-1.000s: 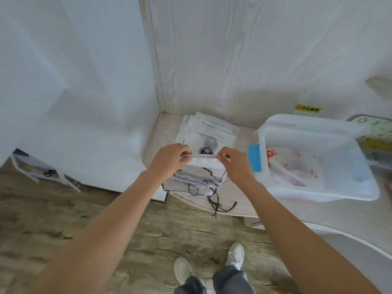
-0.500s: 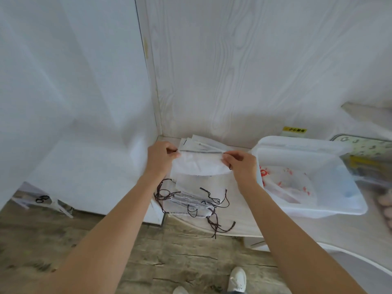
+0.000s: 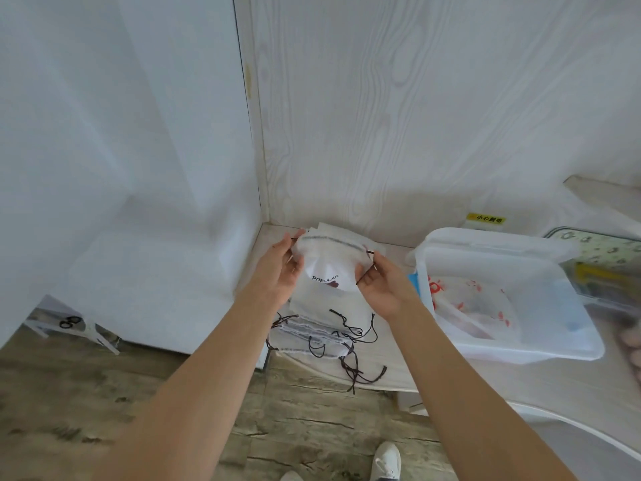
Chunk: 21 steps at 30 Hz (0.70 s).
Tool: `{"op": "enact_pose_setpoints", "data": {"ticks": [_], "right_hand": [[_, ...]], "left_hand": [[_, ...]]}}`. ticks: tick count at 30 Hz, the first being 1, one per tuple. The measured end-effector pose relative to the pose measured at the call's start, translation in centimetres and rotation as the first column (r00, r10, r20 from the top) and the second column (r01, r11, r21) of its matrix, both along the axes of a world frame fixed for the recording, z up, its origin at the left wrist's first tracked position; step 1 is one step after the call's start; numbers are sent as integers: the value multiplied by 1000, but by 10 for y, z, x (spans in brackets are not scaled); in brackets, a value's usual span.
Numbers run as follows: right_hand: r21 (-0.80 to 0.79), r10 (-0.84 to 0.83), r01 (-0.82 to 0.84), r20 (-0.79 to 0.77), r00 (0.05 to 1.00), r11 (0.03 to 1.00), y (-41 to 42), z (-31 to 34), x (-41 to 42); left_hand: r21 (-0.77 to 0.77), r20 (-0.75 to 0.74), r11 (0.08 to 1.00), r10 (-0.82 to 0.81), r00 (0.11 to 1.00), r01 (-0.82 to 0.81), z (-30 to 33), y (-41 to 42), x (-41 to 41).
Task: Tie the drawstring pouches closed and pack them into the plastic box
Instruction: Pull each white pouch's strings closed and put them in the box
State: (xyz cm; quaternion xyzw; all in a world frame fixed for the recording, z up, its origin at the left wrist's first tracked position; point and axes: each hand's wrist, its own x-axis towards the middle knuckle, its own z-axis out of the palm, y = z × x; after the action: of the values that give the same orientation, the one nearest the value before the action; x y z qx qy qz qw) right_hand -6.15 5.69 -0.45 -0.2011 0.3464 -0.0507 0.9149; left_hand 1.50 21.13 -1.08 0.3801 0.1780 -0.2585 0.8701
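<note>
A white drawstring pouch point(image 3: 329, 260) printed "POPULAR" hangs between my hands above the table's left end. My left hand point(image 3: 277, 272) pinches its left top corner and my right hand point(image 3: 381, 286) pinches the dark cord at its right corner. Under it lies a pile of flat white pouches point(image 3: 319, 328) with dark cords trailing over the table edge. The clear plastic box point(image 3: 520, 348) stands open to the right, holding a pouch with red print point(image 3: 478, 307).
The white table point(image 3: 520, 387) ends in a curved front edge over the wooden floor. Walls close in behind and to the left. A patterned tin point(image 3: 603, 251) sits past the box, and more flat white pouches point(image 3: 347, 234) lie by the back wall.
Both hands lifted the pouch off the pile and turned it so its printed face shows. The view tilted upward toward the wall.
</note>
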Motion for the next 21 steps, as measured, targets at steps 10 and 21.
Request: {"op": "enact_pose_setpoints", "data": {"ticks": [10, 21], "right_hand": [[-275, -99, 124, 104, 990, 953, 0, 3, 3], [-551, 192, -316, -677, 711, -773, -24, 12, 4]], "left_hand": [[-345, -248, 920, 104, 963, -188, -2, -15, 7], [718, 480, 691, -401, 781, -86, 4, -14, 5]]}}
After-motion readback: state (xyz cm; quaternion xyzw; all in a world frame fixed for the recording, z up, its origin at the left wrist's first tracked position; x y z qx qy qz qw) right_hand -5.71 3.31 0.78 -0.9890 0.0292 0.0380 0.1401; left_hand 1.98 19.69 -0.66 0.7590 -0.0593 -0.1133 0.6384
